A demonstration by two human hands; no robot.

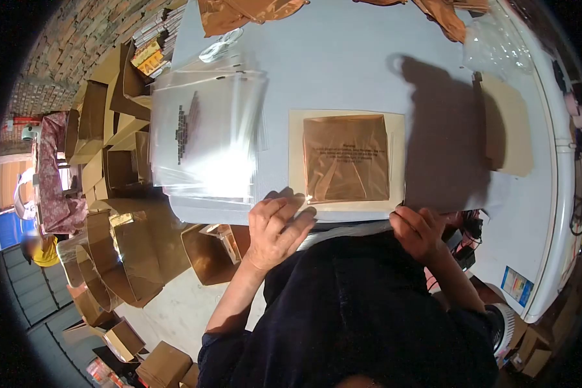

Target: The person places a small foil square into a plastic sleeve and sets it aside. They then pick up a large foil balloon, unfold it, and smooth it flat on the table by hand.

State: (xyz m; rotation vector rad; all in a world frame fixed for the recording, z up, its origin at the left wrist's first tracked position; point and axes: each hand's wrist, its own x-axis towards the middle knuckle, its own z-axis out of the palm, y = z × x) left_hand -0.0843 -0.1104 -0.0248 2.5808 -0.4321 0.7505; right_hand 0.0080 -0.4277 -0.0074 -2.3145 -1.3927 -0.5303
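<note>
A brown packet in clear plastic with printed warning text point(346, 174) lies flat on a cream card point(296, 155) at the table's near edge. My left hand point(278, 226) rests by the lower left corner of the card, its fingers apart and the tips close to the packet. At the lower right corner my right hand point(420, 234) has its fingers curled, pinching the card's edge. To the left lies a stack of clear plastic bags point(204, 129) with dark print, shining with glare.
The pale table point(343, 64) carries brown wrapped pieces point(252, 16) at the far edge. Crumpled clear plastic point(498, 45) and another cream card point(514, 129) lie at the right. Cardboard boxes point(136, 252) crowd the floor on the left. A person in yellow point(44, 251) is far left.
</note>
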